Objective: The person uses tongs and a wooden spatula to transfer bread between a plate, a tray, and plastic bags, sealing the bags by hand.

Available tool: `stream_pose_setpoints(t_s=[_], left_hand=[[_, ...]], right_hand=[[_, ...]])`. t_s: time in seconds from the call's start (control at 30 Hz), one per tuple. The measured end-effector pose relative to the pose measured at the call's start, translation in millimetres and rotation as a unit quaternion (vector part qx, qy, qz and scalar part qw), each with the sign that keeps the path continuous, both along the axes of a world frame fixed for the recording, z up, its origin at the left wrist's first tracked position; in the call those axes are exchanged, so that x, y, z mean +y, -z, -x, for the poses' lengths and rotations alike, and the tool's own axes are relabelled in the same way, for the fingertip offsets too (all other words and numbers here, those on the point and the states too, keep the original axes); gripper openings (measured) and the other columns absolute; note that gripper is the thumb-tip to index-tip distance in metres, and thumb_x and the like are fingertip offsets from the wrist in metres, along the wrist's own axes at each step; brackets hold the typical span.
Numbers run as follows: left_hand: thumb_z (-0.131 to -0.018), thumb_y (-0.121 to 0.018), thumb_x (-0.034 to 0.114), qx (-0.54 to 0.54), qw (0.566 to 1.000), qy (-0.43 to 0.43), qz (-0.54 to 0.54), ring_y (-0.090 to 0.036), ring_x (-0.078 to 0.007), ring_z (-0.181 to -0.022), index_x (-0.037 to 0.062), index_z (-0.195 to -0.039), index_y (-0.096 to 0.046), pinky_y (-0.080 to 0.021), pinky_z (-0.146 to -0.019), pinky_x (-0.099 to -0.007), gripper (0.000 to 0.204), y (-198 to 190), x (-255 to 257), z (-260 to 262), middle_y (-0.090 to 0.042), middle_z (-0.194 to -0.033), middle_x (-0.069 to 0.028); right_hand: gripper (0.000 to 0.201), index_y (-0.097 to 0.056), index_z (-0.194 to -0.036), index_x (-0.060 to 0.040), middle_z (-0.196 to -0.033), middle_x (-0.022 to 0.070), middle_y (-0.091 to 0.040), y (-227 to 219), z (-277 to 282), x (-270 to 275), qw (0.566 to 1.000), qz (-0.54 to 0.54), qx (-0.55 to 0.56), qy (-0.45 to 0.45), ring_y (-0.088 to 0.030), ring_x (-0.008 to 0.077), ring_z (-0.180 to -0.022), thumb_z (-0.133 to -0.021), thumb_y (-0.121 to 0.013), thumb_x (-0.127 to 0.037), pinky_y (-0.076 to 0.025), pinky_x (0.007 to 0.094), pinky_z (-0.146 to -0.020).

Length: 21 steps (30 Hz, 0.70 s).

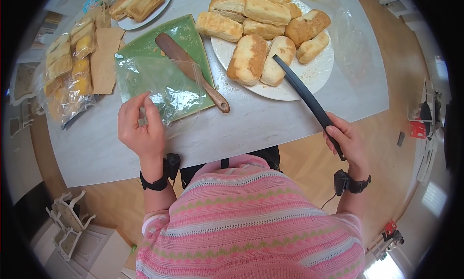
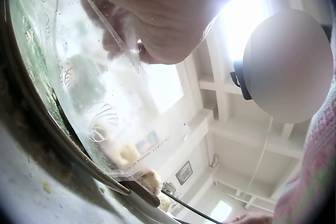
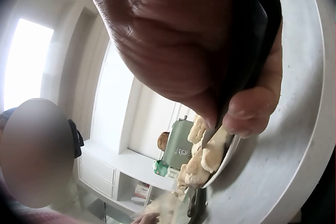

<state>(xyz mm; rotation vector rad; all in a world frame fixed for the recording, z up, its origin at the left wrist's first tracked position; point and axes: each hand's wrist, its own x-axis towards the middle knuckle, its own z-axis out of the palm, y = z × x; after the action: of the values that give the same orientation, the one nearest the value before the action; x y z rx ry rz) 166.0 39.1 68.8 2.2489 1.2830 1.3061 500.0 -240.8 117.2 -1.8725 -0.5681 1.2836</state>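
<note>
A clear plastic bag (image 1: 162,88) is pinched at its edge by the left hand (image 1: 142,127), over a green square plate (image 1: 140,44). Under part of the bag lies a wooden spatula (image 1: 175,51), its handle past the plate's edge. The right hand (image 1: 347,140) grips black tongs (image 1: 309,98), whose tip is over a bread roll (image 1: 278,66) on the round white plate (image 1: 314,83). In the left wrist view the bag (image 2: 89,87) hangs from the fingers. The right wrist view shows the right hand (image 3: 178,40) wrapped round the tongs (image 3: 252,40).
Several rolls are heaped on the white plate. Bagged pastries (image 1: 72,76) and brown paper (image 1: 107,61) lie at the left, with a plate of browned pastries (image 1: 137,6) behind. Another clear plastic bag (image 1: 345,47) rests at the table's right. The near table edge runs in front of the person.
</note>
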Motion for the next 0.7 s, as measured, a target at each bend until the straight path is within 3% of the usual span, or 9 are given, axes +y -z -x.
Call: stream_pose_setpoints(t_s=[0.33,0.43,0.5,0.7], left_hand=[[-0.085,-0.067,0.0,-0.013,1.0,-0.006,0.02,-0.058,-0.0162,-0.069,0.0029,-0.096,-0.075,-0.044,-0.06,-0.0277,0.013,0.5,4.1,-1.6,-0.069,-0.084,-0.0066],[-0.091,-0.064,0.002,0.003,1.0,0.01,0.016,-0.05,-0.0086,-0.067,-0.0007,-0.1,-0.073,-0.043,-0.062,-0.0231,0.013,0.4,4.7,-1.4,-0.069,-0.088,-0.0039],[-0.085,-0.068,0.001,-0.008,1.0,-0.002,0.03,-0.06,-0.017,-0.07,0.0038,-0.096,-0.075,-0.047,-0.062,-0.0291,0.013,0.0,4.8,-2.6,-0.07,-0.085,-0.0076],[-0.083,-0.07,0.003,-0.018,1.0,-0.003,0.013,-0.063,-0.0206,-0.07,0.0047,-0.093,-0.075,-0.049,-0.062,-0.0304,0.011,-4.9,10.9,-4.5,-0.071,-0.084,-0.0086]], right_hand=[[0.041,-0.056,-0.139,0.0014,-0.074,-0.0002,-0.057,2.1,-7.1,-12.2,0.999,-0.031,0.02,0.031,-0.05,0.006,-0.051,-0.1,-0.056,-0.01,-0.039,0.0207,-0.046],[0.042,-0.055,-0.139,0.0019,-0.075,0.0002,-0.057,1.8,-7.7,-11.8,0.998,-0.036,0.034,0.04,-0.05,0.0059,-0.052,-0.1,-0.057,-0.013,-0.038,0.0204,-0.046],[0.046,-0.055,-0.139,0.0028,-0.075,0.0006,-0.058,0.3,-7.2,-8.8,0.996,-0.058,0.058,0.046,-0.05,0.0061,-0.052,-0.099,-0.059,-0.018,-0.038,0.0205,-0.046],[0.052,-0.054,-0.137,0.0064,-0.075,0.0019,-0.058,-16.7,3.0,9.5,0.991,-0.095,0.083,-0.039,-0.05,0.0069,-0.052,-0.095,-0.062,-0.023,-0.037,0.0208,-0.046]])
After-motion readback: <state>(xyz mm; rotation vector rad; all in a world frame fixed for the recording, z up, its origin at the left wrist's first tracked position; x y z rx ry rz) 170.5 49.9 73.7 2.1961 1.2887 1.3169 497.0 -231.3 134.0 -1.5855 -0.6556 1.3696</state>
